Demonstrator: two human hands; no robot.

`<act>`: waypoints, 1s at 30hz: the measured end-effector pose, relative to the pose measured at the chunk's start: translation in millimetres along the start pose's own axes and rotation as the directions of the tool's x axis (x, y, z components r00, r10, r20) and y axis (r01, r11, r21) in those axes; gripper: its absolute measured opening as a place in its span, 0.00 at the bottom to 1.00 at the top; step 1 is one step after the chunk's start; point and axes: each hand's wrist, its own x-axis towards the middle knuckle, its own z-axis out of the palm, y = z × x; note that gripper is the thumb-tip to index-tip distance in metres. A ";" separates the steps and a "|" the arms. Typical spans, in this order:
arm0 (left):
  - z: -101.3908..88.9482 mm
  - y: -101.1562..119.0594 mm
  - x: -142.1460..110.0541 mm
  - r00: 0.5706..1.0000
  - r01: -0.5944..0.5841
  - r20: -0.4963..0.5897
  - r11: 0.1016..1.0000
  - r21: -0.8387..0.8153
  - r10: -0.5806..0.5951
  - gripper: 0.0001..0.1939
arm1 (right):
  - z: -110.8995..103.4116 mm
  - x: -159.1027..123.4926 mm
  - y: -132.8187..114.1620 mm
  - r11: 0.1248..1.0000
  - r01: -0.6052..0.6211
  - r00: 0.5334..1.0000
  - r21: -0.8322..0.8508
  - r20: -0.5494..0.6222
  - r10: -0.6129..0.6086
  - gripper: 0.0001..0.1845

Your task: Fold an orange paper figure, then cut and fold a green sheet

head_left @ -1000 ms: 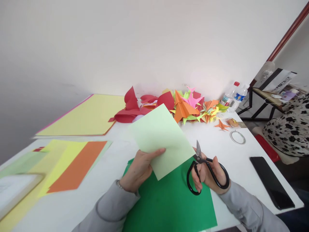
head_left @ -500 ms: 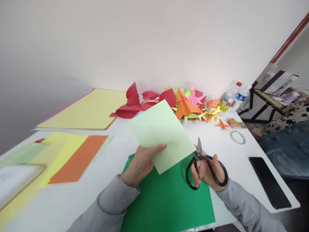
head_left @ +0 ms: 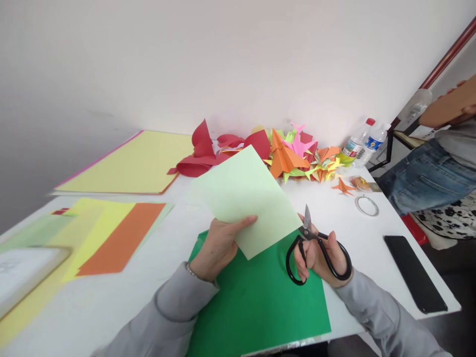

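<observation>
A square sheet of pale green paper (head_left: pixel 245 193) is tilted up above the table, pinched in my left hand (head_left: pixel 219 243) with the thumb on its face. My right hand (head_left: pixel 323 258) is closed on a pair of black-handled scissors (head_left: pixel 308 228), whose blades point up and away beside the sheet's right corner. Some right fingertips are hidden behind the blades, near that corner. Below both hands lies a large green sheet (head_left: pixel 260 312), partly covered by the pale one.
Orange (head_left: pixel 124 238) and yellow strips lie left, near a white box (head_left: pixel 26 272). Behind are a large yellow sheet (head_left: pixel 130 163), red paper shapes (head_left: pixel 201 158) and folded paper planes (head_left: pixel 286 153). Bottles (head_left: pixel 372 146), a tape roll (head_left: pixel 367 206) and a phone (head_left: pixel 414 272) are right. A person (head_left: pixel 431 173) stands beyond.
The view has shifted slightly; both hands keep the paper and scissors nearly where they were. At the right, the other person has moved, and a hand carrying a brown object has come into view.
</observation>
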 end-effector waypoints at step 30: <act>-2.8 5.9 2.3 1.000 0.010 -0.007 1.000 0.002 -0.010 0.34 | -1.2 -1.5 0.1 0.999 -0.019 1.000 -0.031 0.023 0.019 0.55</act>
